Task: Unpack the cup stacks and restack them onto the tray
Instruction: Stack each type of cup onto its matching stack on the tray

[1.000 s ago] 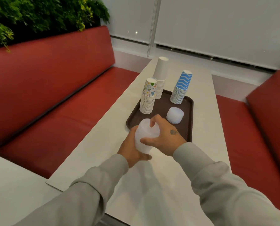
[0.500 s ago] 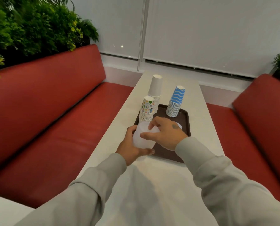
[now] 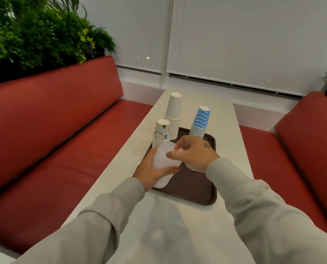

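Note:
A brown tray [image 3: 195, 191] lies on the long white table [image 3: 177, 229]. On it stand a plain white cup stack [image 3: 174, 113], a blue wavy stack [image 3: 200, 121] and a stack with colourful prints [image 3: 161, 130]. My left hand [image 3: 151, 172] grips a stack of translucent white cups [image 3: 163, 162] over the tray's near left part. My right hand [image 3: 195, 153] pinches the top of that stack with thumb and fingers. A short translucent stack [image 3: 189, 167] on the tray peeks out under my right wrist, mostly hidden.
Red benches run along both sides of the table [image 3: 54, 140] [image 3: 309, 149]. Green plants [image 3: 35, 35] sit behind the left bench. Window blinds [image 3: 235, 44] close the far end.
Both hands have carried the translucent stack forward from the table in front of the tray to above the tray's near left part. The view has tilted upward.

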{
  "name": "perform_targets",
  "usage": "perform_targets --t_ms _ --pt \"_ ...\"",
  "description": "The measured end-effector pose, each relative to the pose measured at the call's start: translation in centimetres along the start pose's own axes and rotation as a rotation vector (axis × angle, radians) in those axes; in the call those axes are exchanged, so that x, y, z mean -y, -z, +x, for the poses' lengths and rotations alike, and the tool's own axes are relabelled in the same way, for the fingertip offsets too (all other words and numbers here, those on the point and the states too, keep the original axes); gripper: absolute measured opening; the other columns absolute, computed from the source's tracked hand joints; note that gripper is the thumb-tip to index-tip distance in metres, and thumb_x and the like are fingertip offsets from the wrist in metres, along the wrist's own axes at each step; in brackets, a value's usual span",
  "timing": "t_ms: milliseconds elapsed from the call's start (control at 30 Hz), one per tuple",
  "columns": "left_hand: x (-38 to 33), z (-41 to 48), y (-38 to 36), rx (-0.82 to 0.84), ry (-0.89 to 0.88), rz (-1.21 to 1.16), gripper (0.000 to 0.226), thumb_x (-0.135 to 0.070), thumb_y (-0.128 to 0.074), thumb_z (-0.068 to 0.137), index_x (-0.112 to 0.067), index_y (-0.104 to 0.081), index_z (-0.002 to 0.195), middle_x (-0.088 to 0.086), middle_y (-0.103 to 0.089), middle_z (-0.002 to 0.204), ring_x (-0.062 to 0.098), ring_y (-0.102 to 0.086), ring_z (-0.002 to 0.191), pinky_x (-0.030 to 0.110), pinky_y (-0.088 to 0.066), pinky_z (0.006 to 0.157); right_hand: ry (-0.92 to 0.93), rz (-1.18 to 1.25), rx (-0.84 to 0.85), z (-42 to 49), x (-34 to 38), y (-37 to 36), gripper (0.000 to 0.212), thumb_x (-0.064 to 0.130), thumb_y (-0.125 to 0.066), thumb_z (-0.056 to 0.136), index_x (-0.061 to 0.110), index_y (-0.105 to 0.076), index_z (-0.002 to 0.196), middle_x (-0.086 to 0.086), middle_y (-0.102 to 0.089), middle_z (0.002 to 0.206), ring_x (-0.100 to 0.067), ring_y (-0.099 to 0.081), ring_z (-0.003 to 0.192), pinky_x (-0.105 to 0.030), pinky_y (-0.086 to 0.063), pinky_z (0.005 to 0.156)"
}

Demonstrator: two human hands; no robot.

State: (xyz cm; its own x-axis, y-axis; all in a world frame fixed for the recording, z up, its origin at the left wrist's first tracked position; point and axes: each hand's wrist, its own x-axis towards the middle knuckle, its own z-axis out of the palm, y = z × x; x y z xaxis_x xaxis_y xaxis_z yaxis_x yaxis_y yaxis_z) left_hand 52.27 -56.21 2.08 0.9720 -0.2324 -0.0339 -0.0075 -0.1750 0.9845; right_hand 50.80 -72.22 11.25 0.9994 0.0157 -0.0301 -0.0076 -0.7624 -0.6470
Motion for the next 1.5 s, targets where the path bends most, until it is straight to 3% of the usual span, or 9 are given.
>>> perform_targets --t_ms 67,233,333,500,700,1033,1267,1400,1500 --pt "0.1 0.7 -0.8 -0.014 0.006 -0.013 0.069 -0.045 -0.087 0.065 -0.053 -0.044 0.118 -0.017 -0.058 0.123 0.014 -0.058 0.114 0.037 -0.053 0.093 0.008 0.048 -0.015 0.7 -0.9 0.7 0.032 0.05 -0.078 0.076 0.026 -0.067 0.094 0.006 -0.064 0.101 -0.013 -0.06 0.097 -0.022 -0.045 0.069" --pt "0.5 1.7 -1.8 -0.041 0.038 0.01 0.086 -0.056 -0.085 0.055 -0.051 -0.04 0.128 -0.013 -0.055 0.129 0.018 -0.053 0.119 0.046 -0.049 0.103 -0.045 0.298 -0.02 2.6 -2.9 1.6 0.04 0.053 -0.081 0.066 0.021 -0.071 0.088 -0.001 -0.074 0.089 -0.019 -0.07 0.091 -0.046 -0.06 0.086" --pt "1.2 2.9 -1.5 -0.07 0.056 0.022 0.086 -0.052 -0.086 0.061 -0.046 -0.039 0.133 -0.009 -0.052 0.134 0.022 -0.051 0.122 0.048 -0.047 0.104 -0.074 0.336 -0.055 4.4 -4.3 2.4 0.038 0.049 -0.082 0.069 0.019 -0.071 0.09 -0.001 -0.074 0.089 -0.018 -0.068 0.088 -0.041 -0.059 0.087" --pt "2.6 4.9 -0.6 -0.087 0.087 0.008 0.087 -0.042 -0.087 0.07 -0.039 -0.037 0.141 -0.007 -0.049 0.138 0.023 -0.048 0.125 0.047 -0.047 0.105 -0.15 0.142 -0.103 7.3 -8.1 2.3 0.031 0.047 -0.079 0.076 0.027 -0.063 0.093 0.004 -0.066 0.1 -0.015 -0.062 0.093 -0.028 -0.05 0.071" --pt "3.3 6.6 0.0 -0.073 0.066 0.007 0.075 -0.032 -0.083 0.078 -0.044 -0.035 0.134 -0.011 -0.047 0.136 0.018 -0.046 0.122 0.037 -0.046 0.098 -0.198 -0.067 -0.087 9.9 -11.8 -0.2 0.038 0.043 -0.078 0.077 0.026 -0.057 0.104 0.001 -0.056 0.118 -0.02 -0.054 0.104 -0.03 -0.045 0.078" --pt "4.8 6.7 0.2 -0.047 0.1 0.02 0.08 -0.036 -0.085 0.075 -0.043 -0.036 0.138 -0.009 -0.047 0.139 0.021 -0.047 0.126 0.047 -0.047 0.106 -0.255 -0.199 -0.012 11.4 -14.1 -3.1 0.051 0.042 -0.076 0.083 0.021 -0.054 0.123 -0.006 -0.049 0.136 -0.027 -0.049 0.118 -0.036 -0.045 0.099" --pt "5.1 6.9 -0.3 -0.044 0.118 0.054 0.077 -0.034 -0.084 0.077 -0.045 -0.034 0.135 -0.01 -0.045 0.139 0.019 -0.045 0.127 0.042 -0.045 0.106 -0.275 -0.189 -0.016 11.4 -14.8 -3.6 0.051 0.042 -0.075 0.085 0.021 -0.053 0.126 -0.005 -0.047 0.14 -0.029 -0.049 0.124 -0.036 -0.044 0.102" --pt "4.9 7.3 -1.3 -0.032 0.142 0.084 0.092 -0.056 -0.081 0.06 -0.046 -0.033 0.138 -0.011 -0.044 0.141 0.019 -0.043 0.128 0.046 -0.045 0.109 -0.271 -0.19 -0.019 11.3 -14.9 -3.6 0.05 0.044 -0.075 0.085 0.022 -0.052 0.125 -0.005 -0.046 0.14 -0.028 -0.049 0.125 -0.036 -0.044 0.103" --pt "5.0 7.5 -1.7 -0.033 0.135 0.083 0.085 -0.048 -0.084 0.069 -0.047 -0.033 0.137 -0.013 -0.043 0.139 0.018 -0.043 0.127 0.041 -0.044 0.106 -0.286 -0.204 -0.006 11.2 -15.0 -3.5 0.051 0.044 -0.073 0.086 0.023 -0.051 0.126 -0.006 -0.046 0.14 -0.029 -0.048 0.125 -0.037 -0.044 0.103"
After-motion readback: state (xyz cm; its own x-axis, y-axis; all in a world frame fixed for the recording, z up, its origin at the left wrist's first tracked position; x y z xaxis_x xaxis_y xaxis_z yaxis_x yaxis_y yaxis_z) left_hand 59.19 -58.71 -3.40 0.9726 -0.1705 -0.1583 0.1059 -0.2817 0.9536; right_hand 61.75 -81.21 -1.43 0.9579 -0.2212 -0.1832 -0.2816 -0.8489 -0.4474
